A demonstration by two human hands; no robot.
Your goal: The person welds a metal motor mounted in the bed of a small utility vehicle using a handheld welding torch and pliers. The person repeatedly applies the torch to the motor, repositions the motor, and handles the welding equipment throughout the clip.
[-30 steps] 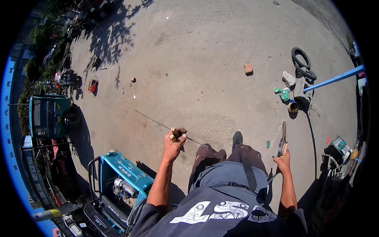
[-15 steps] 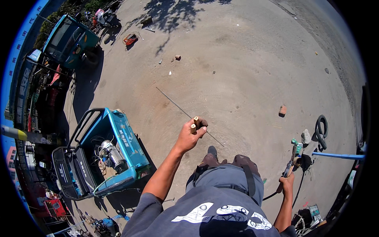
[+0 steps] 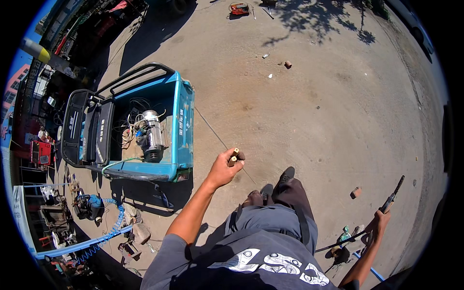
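While the person stands over sunlit ground [image 3: 270, 125], the left hand [image 3: 226, 168] is out ahead of the body, its fingers curled tight around two short, stubby pieces [image 3: 232, 161] with pale yellow ends. A thin, straight grey rod [image 3: 210, 126] slants past both sides of that fist; how it is gripped cannot be made out, and the pieces' lower parts are hidden. Out to the side, the right hand [image 3: 382, 220] has its fingers wrapped around a long, dark tool [image 3: 395, 193], its handle partly covered. A black cable [image 3: 340, 243] trails toward the torso. Beyond stands a turquoise cart [image 3: 184, 121] bearing a silver motor [image 3: 153, 133]; farther off, a dark wheel [image 3: 179, 7] is cut off above.
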